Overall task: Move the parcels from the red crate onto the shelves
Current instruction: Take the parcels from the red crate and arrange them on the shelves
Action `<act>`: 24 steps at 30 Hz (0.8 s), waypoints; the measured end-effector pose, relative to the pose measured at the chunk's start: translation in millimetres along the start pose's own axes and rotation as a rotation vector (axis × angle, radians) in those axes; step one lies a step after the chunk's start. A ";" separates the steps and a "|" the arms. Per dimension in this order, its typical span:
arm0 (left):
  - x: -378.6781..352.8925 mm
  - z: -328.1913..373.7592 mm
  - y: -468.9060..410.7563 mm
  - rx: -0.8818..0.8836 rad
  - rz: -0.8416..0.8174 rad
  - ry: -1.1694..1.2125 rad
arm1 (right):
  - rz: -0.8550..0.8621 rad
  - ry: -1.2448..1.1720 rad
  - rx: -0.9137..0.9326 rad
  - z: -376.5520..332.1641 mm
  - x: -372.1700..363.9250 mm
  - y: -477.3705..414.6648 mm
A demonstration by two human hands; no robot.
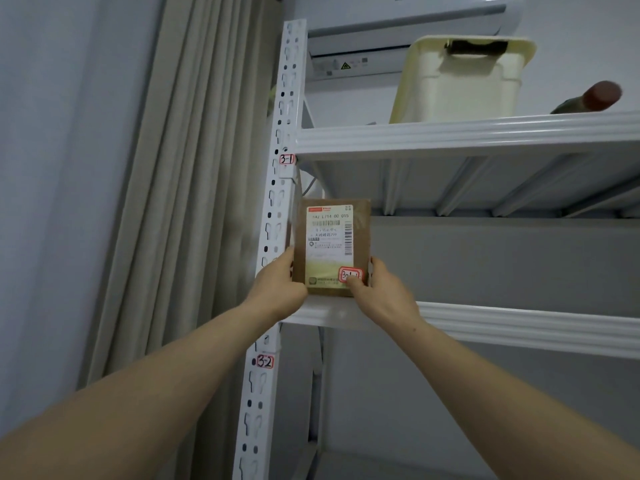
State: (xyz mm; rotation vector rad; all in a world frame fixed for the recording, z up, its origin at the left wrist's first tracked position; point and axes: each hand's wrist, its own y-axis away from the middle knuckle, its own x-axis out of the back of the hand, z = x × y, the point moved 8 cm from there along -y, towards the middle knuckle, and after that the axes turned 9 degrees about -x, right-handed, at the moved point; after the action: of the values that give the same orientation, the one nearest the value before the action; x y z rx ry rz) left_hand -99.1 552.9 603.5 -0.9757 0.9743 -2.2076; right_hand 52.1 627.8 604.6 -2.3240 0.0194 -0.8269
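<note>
Small brown cardboard parcel (pixel 330 247) is upright, face to camera, at the far left end of the white metal shelf (pixel 519 323), just beside the slotted white upright (pixel 277 209). Its bottom edge sits at the shelf's front lip; can't tell if the weight is on the shelf yet.

Hands: both gripping the parcel low down.
- left hand (pixel 277 289) is wrapped on the lower left edge.
- right hand (pixel 384 296) is on the lower right corner, thumb over part of the red-bordered handwritten sticker (pixel 350 274).

The white printed shipping label (pixel 329 237) covers most of the front. The upright's red-bordered tag "3-1" (pixel 286 159) marks this bay and tag "3-2" (pixel 265 362) the one below. The sticker seems to start "3-1", so probably the right bay.

Handling, my read:
- Light: carried at arm's length by its lower end alone.
- Stiff: flat faces, no sag.
- Cardboard is grippy, the glossy label less so. Pinch the 2 side edges, not the label.
- Tall and thin stood on end, so it may tip. Lean it on the upright or lay it flat.

Red crate not in view.

Top shelf (pixel 485 133) holds a cream plastic bin (pixel 460 81) and a lying bottle with a reddish-brown cap (pixel 595 97). White wall air conditioner (pixel 398 32) above, beige curtain (pixel 194 202) left.
</note>
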 end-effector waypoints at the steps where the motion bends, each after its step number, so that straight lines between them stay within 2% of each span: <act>1: -0.3 -0.3 1.3 0.005 0.018 -0.001 | 0.002 -0.005 -0.004 -0.1 1.8 0.9; 4: 4.0 1.3 6.4 -0.032 0.114 -0.098 | 0.040 0.001 -0.020 -1.0 8.5 3.3; 8: 8.5 13.8 10.1 -0.196 0.199 -0.544 | 0.105 0.076 0.012 -2.5 14.2 4.4; 14: -3.2 11.0 4.7 -0.201 0.119 -0.445 | 0.111 0.146 0.061 -3.8 6.5 -3.7; 20: -4.9 10.0 -1.9 -0.198 0.029 -0.663 | 0.098 0.175 0.056 -2.5 -0.7 -18.0; 24: -7.6 7.8 -7.5 -0.208 -0.016 -0.665 | 0.107 0.198 0.057 -1.0 -4.8 -25.1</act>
State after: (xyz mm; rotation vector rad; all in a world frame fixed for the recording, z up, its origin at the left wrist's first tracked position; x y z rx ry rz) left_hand -89.8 559.5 610.1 -1.6680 0.8734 -1.6150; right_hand 42.8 647.8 617.4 -2.1596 0.2011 -0.9864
